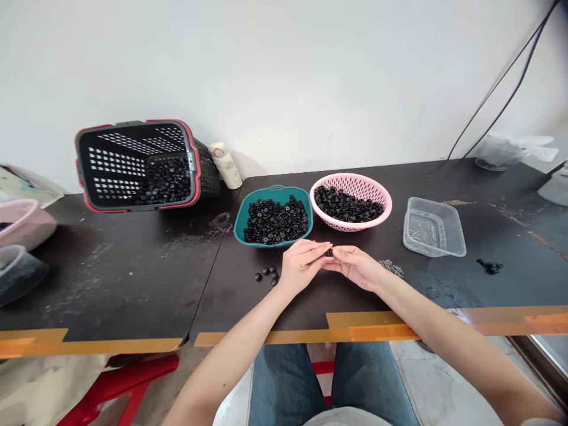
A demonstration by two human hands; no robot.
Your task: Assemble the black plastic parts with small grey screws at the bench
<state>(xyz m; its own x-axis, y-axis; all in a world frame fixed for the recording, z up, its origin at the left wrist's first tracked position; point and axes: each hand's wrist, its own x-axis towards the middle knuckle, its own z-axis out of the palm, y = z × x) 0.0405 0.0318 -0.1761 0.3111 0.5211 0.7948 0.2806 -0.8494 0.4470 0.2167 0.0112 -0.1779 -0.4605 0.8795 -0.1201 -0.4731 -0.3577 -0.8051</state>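
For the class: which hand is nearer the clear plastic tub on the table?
Right. The right hand is closer, off to the tub's near left side; the left hand lies farther from the clear plastic tub, beyond the right hand.

white plaster wall [284, 71], two dark tables [119, 284] butted together, amber tape [377, 332] along front edges, black cables [501, 89] against wall, red plastic stool [119, 381], pale tiled floor [448, 378].

The left hand [304, 266] and right hand [354, 267] mostly hide the small black part [329, 252] between them.
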